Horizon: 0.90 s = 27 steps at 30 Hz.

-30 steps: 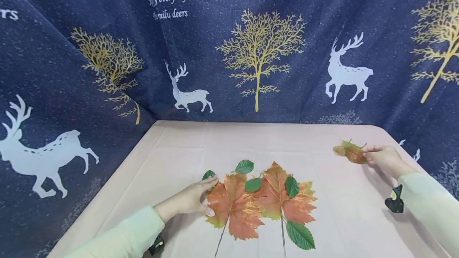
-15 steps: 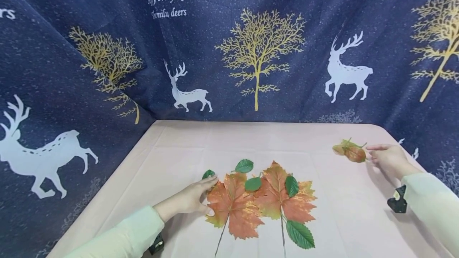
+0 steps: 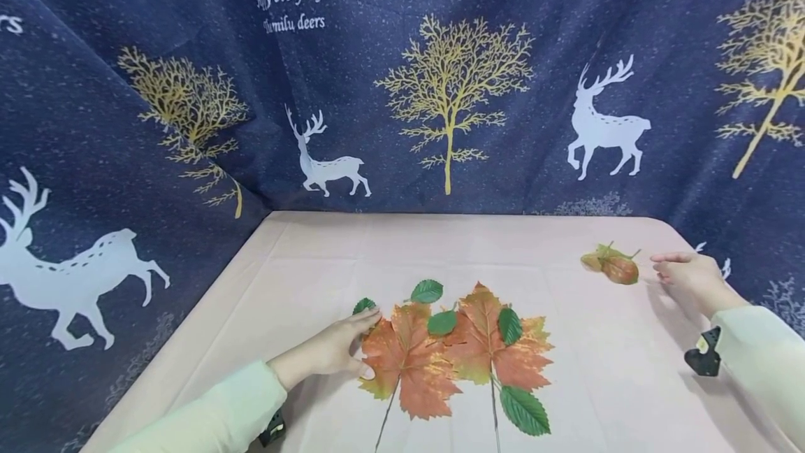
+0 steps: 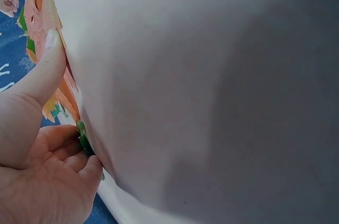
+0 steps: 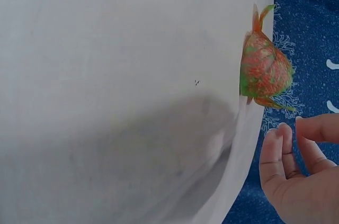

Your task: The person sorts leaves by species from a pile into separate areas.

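Two orange maple leaves (image 3: 409,362) (image 3: 487,344) lie side by side on the pink cloth (image 3: 314,257), with small green leaves (image 3: 428,291) (image 3: 510,326) (image 3: 525,411) on and around them. My left hand (image 3: 361,344) rests on the left maple leaf's edge, its index finger touching a small green leaf (image 3: 363,305). In the left wrist view the thumb (image 4: 45,70) lies straight on the orange leaf (image 4: 39,1). A small reddish-green leaf bundle (image 3: 613,265) (image 5: 265,70) lies at the far right. My right hand (image 3: 659,265) (image 5: 296,150) hovers just right of it, fingers relaxed, holding nothing.
A dark blue curtain (image 3: 440,89) with white deer and gold trees walls in the table at the back and on both sides. The table's right edge runs close behind the leaf bundle. Black wrist cameras (image 3: 703,355) (image 3: 273,430) sit on both sleeves.
My right hand has let go of the reddish leaf bundle and drawn back to the right; the bundle stays put. The left hand has not moved.
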Each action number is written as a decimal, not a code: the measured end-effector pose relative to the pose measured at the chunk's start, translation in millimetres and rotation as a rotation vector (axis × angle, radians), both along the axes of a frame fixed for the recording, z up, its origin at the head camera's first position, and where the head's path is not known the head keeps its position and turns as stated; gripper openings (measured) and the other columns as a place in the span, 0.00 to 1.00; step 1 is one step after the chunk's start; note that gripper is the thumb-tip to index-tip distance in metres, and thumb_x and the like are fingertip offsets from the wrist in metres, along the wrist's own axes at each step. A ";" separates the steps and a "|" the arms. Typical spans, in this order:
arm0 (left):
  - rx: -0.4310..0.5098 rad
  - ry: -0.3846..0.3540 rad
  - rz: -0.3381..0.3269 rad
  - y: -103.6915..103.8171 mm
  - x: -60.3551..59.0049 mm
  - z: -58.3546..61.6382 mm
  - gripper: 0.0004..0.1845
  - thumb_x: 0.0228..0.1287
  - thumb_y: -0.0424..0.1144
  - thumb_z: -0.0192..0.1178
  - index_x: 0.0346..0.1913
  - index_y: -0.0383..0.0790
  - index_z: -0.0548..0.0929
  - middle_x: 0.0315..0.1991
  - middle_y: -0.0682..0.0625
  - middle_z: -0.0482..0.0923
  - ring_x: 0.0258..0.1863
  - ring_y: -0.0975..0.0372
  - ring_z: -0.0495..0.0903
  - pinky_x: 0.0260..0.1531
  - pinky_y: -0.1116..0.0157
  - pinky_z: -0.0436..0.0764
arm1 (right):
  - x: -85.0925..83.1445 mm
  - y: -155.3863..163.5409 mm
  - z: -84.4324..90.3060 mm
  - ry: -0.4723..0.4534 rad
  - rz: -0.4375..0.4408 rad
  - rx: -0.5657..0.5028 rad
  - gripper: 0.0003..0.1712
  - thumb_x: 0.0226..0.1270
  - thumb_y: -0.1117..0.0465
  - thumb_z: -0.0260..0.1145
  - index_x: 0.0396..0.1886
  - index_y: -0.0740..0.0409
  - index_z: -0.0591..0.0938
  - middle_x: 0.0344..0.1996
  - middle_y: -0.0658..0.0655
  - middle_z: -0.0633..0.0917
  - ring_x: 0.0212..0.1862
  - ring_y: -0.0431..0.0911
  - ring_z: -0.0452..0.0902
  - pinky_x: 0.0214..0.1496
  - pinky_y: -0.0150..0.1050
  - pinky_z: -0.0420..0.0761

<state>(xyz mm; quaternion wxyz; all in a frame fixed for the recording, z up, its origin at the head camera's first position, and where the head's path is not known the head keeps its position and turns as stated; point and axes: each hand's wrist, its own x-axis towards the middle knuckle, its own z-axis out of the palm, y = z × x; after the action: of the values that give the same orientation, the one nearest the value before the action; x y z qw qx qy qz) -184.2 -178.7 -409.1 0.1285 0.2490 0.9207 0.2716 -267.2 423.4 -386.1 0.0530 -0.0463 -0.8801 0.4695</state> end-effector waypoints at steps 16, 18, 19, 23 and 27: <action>0.033 0.005 0.006 -2.1 2.3 -2.0 0.53 0.43 0.42 0.76 0.72 0.30 0.59 0.75 0.37 0.52 0.72 0.38 0.54 0.68 0.37 0.55 | 3.3 -34.6 8.7 0.076 -0.013 -0.166 0.21 0.70 0.67 0.56 0.26 0.33 0.79 0.22 0.29 0.79 0.26 0.28 0.77 0.30 0.24 0.81; 0.036 0.002 0.005 -2.8 2.6 -3.1 0.53 0.43 0.42 0.76 0.72 0.30 0.59 0.75 0.37 0.52 0.72 0.37 0.54 0.68 0.37 0.55 | 2.6 -39.5 7.8 0.078 -0.008 -0.166 0.21 0.69 0.66 0.56 0.26 0.33 0.79 0.22 0.29 0.79 0.27 0.28 0.77 0.30 0.23 0.81; 0.039 0.000 0.004 -3.2 2.7 -3.5 0.53 0.44 0.42 0.76 0.72 0.30 0.59 0.75 0.37 0.52 0.72 0.37 0.54 0.68 0.37 0.55 | 2.0 -42.0 7.8 0.076 -0.002 -0.170 0.20 0.69 0.66 0.56 0.27 0.33 0.80 0.23 0.29 0.79 0.27 0.28 0.77 0.31 0.23 0.81; 0.042 0.000 0.004 -3.9 2.6 -3.6 0.53 0.44 0.41 0.76 0.72 0.29 0.59 0.75 0.36 0.52 0.72 0.37 0.54 0.68 0.37 0.56 | -1.2 -52.7 11.9 0.047 0.010 -0.153 0.15 0.70 0.64 0.55 0.32 0.39 0.82 0.24 0.28 0.79 0.28 0.28 0.78 0.33 0.23 0.80; 0.036 0.001 0.006 -2.1 0.8 -1.4 0.52 0.44 0.40 0.76 0.72 0.29 0.59 0.75 0.37 0.52 0.72 0.37 0.54 0.68 0.38 0.57 | -5.2 -63.4 18.7 0.035 0.027 -0.128 0.09 0.71 0.61 0.56 0.39 0.47 0.83 0.25 0.27 0.79 0.30 0.27 0.77 0.34 0.23 0.80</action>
<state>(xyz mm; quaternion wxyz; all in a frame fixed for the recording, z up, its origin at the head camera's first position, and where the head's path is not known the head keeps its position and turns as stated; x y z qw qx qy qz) -183.4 -180.8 -410.5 0.1225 0.2487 0.9165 0.2886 -272.4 360.0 -367.4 0.0590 -0.0293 -0.8478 0.5263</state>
